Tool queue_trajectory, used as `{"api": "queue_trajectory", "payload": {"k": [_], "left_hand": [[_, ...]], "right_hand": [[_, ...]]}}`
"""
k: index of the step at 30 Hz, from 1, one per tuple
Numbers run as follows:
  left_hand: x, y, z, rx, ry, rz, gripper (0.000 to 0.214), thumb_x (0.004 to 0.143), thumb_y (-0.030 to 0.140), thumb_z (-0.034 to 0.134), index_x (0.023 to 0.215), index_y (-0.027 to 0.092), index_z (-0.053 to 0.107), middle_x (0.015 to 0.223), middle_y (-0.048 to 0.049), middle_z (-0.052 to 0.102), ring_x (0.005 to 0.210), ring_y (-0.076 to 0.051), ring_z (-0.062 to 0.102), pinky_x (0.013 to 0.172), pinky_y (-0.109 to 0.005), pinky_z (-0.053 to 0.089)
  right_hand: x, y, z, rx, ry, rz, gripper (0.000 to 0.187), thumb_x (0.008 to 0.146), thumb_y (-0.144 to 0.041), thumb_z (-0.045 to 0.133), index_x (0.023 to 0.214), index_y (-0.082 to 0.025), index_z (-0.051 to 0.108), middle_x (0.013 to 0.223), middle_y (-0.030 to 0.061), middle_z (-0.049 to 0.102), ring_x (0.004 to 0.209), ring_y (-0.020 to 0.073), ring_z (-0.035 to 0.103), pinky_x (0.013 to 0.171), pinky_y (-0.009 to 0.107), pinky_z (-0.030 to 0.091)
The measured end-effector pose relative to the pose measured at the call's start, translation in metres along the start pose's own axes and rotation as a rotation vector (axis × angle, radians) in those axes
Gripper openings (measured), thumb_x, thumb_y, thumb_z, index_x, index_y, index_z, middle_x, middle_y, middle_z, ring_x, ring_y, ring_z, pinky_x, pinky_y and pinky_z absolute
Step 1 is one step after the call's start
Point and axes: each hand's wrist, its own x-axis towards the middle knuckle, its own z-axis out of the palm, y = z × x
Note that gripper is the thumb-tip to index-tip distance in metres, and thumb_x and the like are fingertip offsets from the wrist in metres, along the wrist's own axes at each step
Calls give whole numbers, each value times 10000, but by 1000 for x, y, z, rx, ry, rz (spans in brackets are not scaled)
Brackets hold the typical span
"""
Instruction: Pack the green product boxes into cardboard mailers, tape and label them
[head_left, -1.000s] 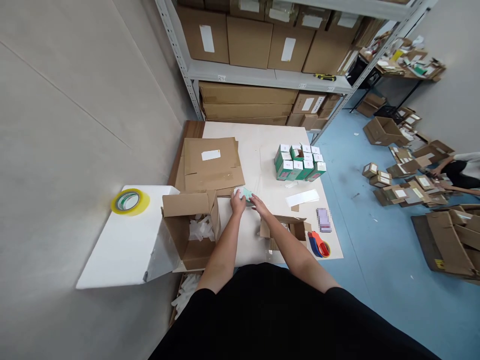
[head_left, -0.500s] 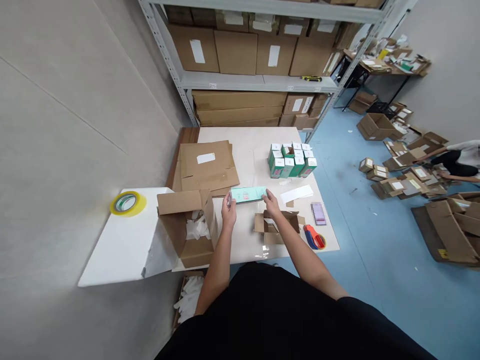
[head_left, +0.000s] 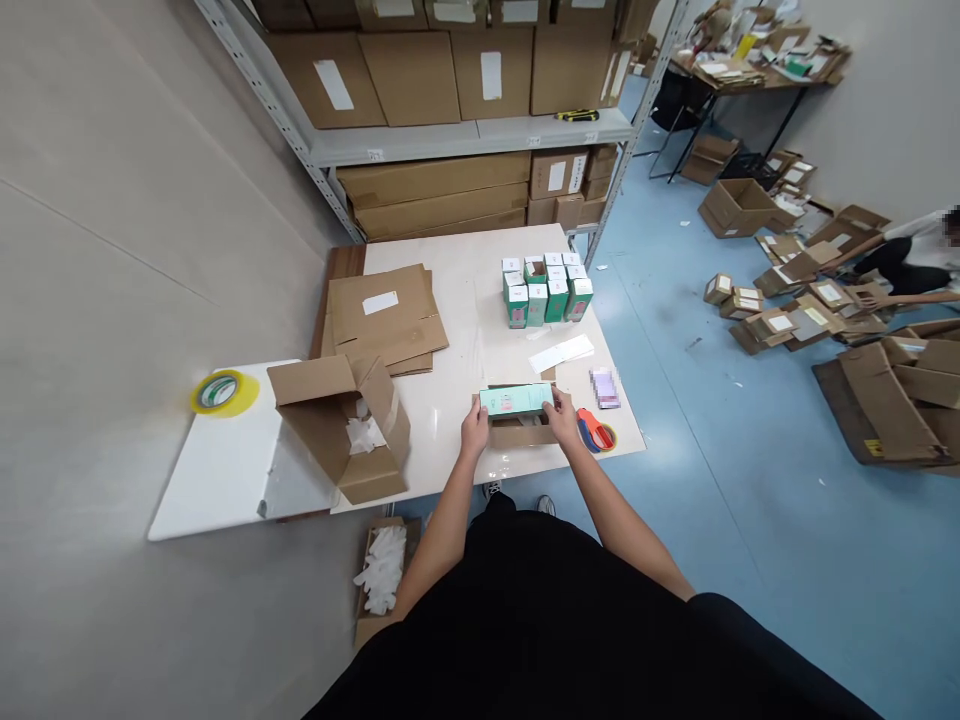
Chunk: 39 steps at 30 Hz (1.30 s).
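A long mint-green product box (head_left: 516,400) lies level between my hands, right above a small open cardboard carton (head_left: 525,436). Its left end is gripped by my left hand (head_left: 475,429), its right end by my right hand (head_left: 560,416). The green box hides much of the carton's inside. Beyond my hands stand several green and white boxes (head_left: 537,303) in a tight group. A white paper strip (head_left: 561,353) and a purple packet (head_left: 604,388) lie to the right, and a red and blue tape dispenser (head_left: 598,432) sits near my right hand.
An open cardboard box (head_left: 345,430) holding white packing stands left, with flattened cardboard (head_left: 386,315) behind it. Yellow tape (head_left: 223,392) rests on a white surface. Shelving (head_left: 472,140) stands at the back. A person (head_left: 919,255) handles cartons at far right.
My hands have brought the green box from the table's middle to over the small carton. The camera view has shifted, so the table's things appear further left and higher.
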Motion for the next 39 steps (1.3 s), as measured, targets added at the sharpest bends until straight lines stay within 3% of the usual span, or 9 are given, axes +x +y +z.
{"api": "queue_trajectory", "payload": {"k": [6,9,12,15,20,24,29,34,39], "left_hand": [[10,-12,20,277,-80,121,738,974,282,621,1664,186,377,1701,-115,404,1605,-268,326,1333,-434,263],[16,-21,24,469,-233,144,809,879,318,755,1617,183,454,1715,-157,365,1609,-321,308,1319,-472,276],[17,-32,30,665,-368,98,921,727,412,908,1537,160,549,1764,-202,205,1639,-411,162,1295,-536,293],[12,-42,36,789,-420,70,795,704,455,926,1404,180,668,1788,-165,133,1643,-451,68,1259,-594,338],[-7,-47,45,793,-309,38,319,874,395,765,1120,200,822,1782,-64,222,1640,-442,113,1291,-562,310],[-30,-48,47,677,-219,112,244,904,342,723,1069,196,829,1750,-73,311,1647,-426,88,1291,-579,309],[-71,-57,40,518,-96,214,143,933,303,710,958,201,807,1710,-88,384,1644,-418,130,1291,-624,289],[-118,-62,17,508,17,173,147,954,301,693,974,195,793,1736,-91,331,1652,-393,116,1294,-615,285],[-156,-69,-25,506,114,137,211,980,336,641,1001,212,811,1749,-63,313,1652,-401,101,1302,-608,269]], "right_hand": [[-10,11,-29,38,-7,104,742,896,-439,614,1597,-238,474,1635,116,503,1502,301,501,1230,484,440],[-18,7,-37,96,-23,67,711,897,-419,607,1575,-234,498,1639,114,497,1491,298,511,1217,477,456],[-23,2,-43,103,-32,59,677,892,-407,611,1541,-231,533,1623,123,513,1461,309,539,1190,487,481],[-27,-4,-48,88,-38,30,642,887,-409,629,1507,-253,568,1620,115,515,1442,313,553,1168,488,499],[-31,-15,-54,49,-76,-32,616,884,-411,633,1482,-270,597,1573,104,559,1427,303,555,1154,477,509],[-32,-21,-49,74,-134,-90,630,887,-402,626,1503,-283,575,1532,95,593,1420,291,560,1153,476,512],[-39,-30,-23,89,-224,-171,641,910,-405,603,1535,-274,543,1566,121,550,1441,308,543,1167,509,503],[-50,-46,11,79,-367,-236,629,936,-402,587,1554,-298,524,1571,106,539,1449,291,532,1160,483,518],[-64,-61,48,51,-475,-269,603,935,-381,583,1528,-274,547,1574,113,535,1438,286,538,1172,463,511]]}}
